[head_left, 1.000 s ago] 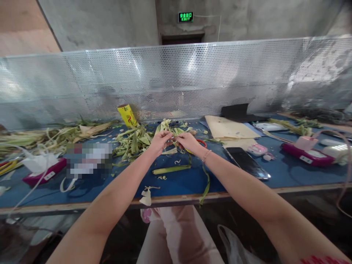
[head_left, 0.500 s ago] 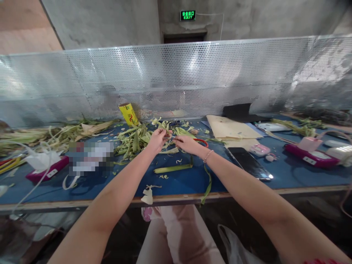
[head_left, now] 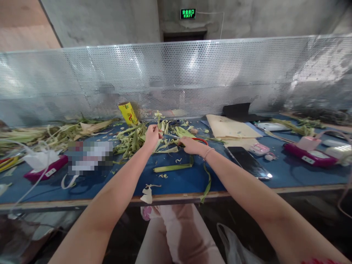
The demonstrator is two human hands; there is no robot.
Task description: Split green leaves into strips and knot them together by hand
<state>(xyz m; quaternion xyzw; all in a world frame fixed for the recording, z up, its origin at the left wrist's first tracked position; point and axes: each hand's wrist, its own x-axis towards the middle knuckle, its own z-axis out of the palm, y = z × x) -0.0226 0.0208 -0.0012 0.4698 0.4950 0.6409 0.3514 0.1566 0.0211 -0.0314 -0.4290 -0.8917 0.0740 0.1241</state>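
Observation:
My left hand (head_left: 153, 136) is closed, its fingers pinching a small flower-like piece of pale husk (head_left: 158, 116) that sticks up above them. My right hand (head_left: 190, 145) is wrapped round a pair of scissors; the red handle (head_left: 202, 140) shows behind the hand, and a thin metal blade points left toward my left hand. A heap of green husk strips (head_left: 133, 141) lies beside my left hand. More loose leaf pieces (head_left: 181, 132) lie just beyond the hands. In front of them is a thick green stalk piece (head_left: 172, 168).
A yellow tube (head_left: 128, 113) leans at the back near the perforated metal screen (head_left: 189, 73). To the right lie brown paper (head_left: 231, 126), a black phone (head_left: 249, 162) and a purple power strip (head_left: 310, 156). Another purple strip (head_left: 46, 169) with cables is at left.
My hands have moved apart. The left has drawn back left and raised the flower-like husk piece upright; the right has shifted slightly right with the scissors.

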